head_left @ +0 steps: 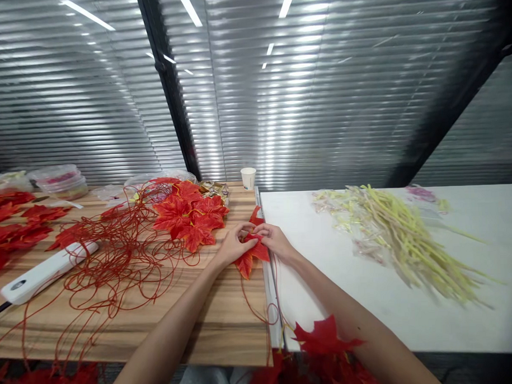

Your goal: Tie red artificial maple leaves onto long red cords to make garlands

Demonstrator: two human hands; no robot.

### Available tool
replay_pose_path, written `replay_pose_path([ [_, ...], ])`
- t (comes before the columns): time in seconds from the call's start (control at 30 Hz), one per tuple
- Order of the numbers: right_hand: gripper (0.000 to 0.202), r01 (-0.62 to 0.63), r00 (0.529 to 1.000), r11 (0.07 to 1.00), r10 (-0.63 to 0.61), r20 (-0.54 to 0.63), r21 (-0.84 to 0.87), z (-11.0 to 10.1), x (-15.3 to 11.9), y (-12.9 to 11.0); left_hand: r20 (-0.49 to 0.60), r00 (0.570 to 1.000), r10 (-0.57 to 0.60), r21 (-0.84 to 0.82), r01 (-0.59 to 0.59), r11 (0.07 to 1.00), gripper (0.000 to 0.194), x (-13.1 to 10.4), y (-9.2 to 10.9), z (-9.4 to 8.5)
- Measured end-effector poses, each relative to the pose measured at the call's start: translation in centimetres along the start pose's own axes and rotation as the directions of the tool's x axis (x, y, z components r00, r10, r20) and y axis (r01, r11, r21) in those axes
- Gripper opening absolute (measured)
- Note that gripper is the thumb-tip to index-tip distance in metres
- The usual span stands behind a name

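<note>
Wood-grain table [227,330], red cord [122,244] tangled left.
Red leaf [244,265] is pinched by left hand [236,244] and right hand [276,241], fingers narrowed.

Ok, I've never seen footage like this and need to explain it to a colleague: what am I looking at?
There is no machine: these are a person's own bare hands, filmed by a camera worn on the head, facing forward and down. The left hand and right hand meet around a red leaf and hold it; the exact grip is too small to tell. The wood-grain tabletop bears a tangle of red cord, a leaf cluster, a white device and a cup. Yellow stems lie on the white tabletop.
</note>
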State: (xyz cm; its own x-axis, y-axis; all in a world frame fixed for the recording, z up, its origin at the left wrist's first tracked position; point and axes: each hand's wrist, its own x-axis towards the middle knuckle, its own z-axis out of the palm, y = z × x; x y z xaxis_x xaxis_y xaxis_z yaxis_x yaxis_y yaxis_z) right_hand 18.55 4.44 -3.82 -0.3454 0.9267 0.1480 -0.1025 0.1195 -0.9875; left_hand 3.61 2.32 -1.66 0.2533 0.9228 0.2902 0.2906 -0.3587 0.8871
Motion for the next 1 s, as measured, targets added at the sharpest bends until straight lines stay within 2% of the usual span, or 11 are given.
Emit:
replay_pose_path([
  [0.23, 0.012, 0.011, 1.000, 1.000, -0.011, -0.007, 0.002, 0.16, -0.21, -0.45, 0.022, 1.000, 0.013, -0.006, -0.013, 1.000, 0.036, 0.05, -0.42, 0.01],
  [0.4, 0.021, 0.051, 0.999, 0.998, -0.051, -0.006, -0.034, 0.31, -0.37, -0.78, 0.023, 0.999, 0.039, -0.009, -0.039, 0.999, 0.038, 0.04, -0.54, -0.02],
  [0.87, 0.023, 0.055, 0.998, 0.998, -0.055, -0.001, -0.020, 0.20, -0.28, -0.41, 0.028, 0.998, 0.063, 0.006, -0.064, 0.998, 0.036, 0.03, -0.66, 0.01],
  [1.0, 0.022, 0.071, 0.997, 0.997, -0.071, 0.012, -0.022, 0.11, -0.23, -0.13, -0.005, 0.999, 0.049, 0.010, -0.049, 0.999, 0.041, -0.11, -0.32, 0.02],
])
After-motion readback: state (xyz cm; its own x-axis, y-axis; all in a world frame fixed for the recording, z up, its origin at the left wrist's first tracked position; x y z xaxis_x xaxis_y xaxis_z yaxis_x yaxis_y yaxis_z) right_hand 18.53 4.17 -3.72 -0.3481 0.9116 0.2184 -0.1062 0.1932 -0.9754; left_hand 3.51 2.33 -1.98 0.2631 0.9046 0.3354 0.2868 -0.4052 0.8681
